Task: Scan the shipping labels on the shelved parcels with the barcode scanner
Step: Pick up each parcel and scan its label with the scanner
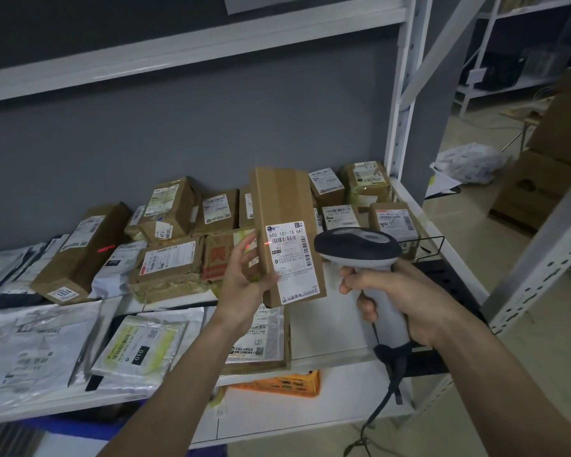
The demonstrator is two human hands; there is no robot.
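Note:
My left hand (244, 278) holds a tall brown cardboard parcel (282, 206) upright above the shelf, its white shipping label (292, 258) facing me. My right hand (406, 298) grips the handle of a grey and black barcode scanner (360, 247), whose head points left at the label from close by. A red scan line falls on my left fingers and the label's left edge, and another red streak shows on a long brown box (80, 252) at the left. Several labelled cardboard parcels (168, 206) lie behind on the shelf.
White and grey plastic mailers (37, 344) cover the shelf's front left. The white metal shelf frame has an upright (406, 94) at the right. An orange crate (287, 384) sits on the level below. The scanner cable (379, 410) hangs down. Cardboard boxes (548, 179) stand on the floor, far right.

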